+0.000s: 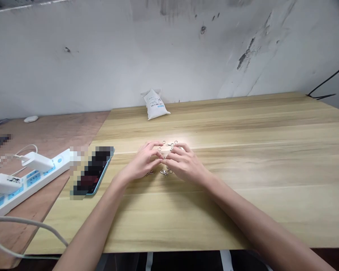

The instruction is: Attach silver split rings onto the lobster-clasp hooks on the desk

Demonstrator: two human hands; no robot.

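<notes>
Small metal clasps and rings, assorted: grouped on the worktop [260, 162], around and partly beneath two bare hands. One clasp [170, 145] lies beyond the fingertips, a loose ring [164, 142] just beside it; a cluster of clasps [164, 172] sits on the near side, between the wrists.

Left hand [145, 160]: fingers curled, thumb and fingertips drawn close together. Right hand [188, 163]: likewise curled, its fingertips meeting the left's above the pieces. Grip, both: nearly closed; whether a piece is pinched within cannot be told, the fingers covering it.

Handling note, by judgement: parts this small call for a light fingertip pinch, one hand steadying while the other works; low hands would keep a dropped ring close, and parted knuckles would leave the piece visible.

Surroundings: phone [97, 169], left of the hands, well apart; white packet [156, 106], at the back near the wall [101, 67]; power strip [26, 191] with chargers plugged in, far left.
</notes>
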